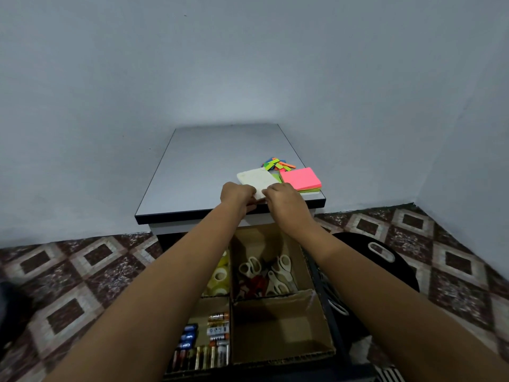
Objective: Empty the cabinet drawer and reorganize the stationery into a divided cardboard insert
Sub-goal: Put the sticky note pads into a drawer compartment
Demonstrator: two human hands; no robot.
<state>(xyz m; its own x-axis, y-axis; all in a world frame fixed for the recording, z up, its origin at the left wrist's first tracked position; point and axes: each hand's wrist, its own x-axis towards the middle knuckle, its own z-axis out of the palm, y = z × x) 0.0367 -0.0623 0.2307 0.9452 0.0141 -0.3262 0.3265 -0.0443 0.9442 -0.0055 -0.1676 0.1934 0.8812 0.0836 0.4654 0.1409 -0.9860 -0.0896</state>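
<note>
On the grey cabinet top (pixel 209 166), near its front right edge, lies a white paper pad (pixel 256 177). My left hand (pixel 237 195) and my right hand (pixel 283 198) both grip its near edge. Beside it sit a pink sticky-note stack (pixel 300 178) and a heap of small coloured tabs (pixel 278 164). Below, the open drawer holds the divided cardboard insert (pixel 286 296). Scissors (pixel 267 274) fill its back right compartment, tape rolls (pixel 219 277) the back left, batteries (pixel 209 340) the front left. The front right compartment (pixel 281 334) holds nothing.
A black round object with white handles (pixel 380 255) stands on the patterned tile floor (pixel 82 285) right of the drawer. Grey walls close in behind the cabinet and on the right.
</note>
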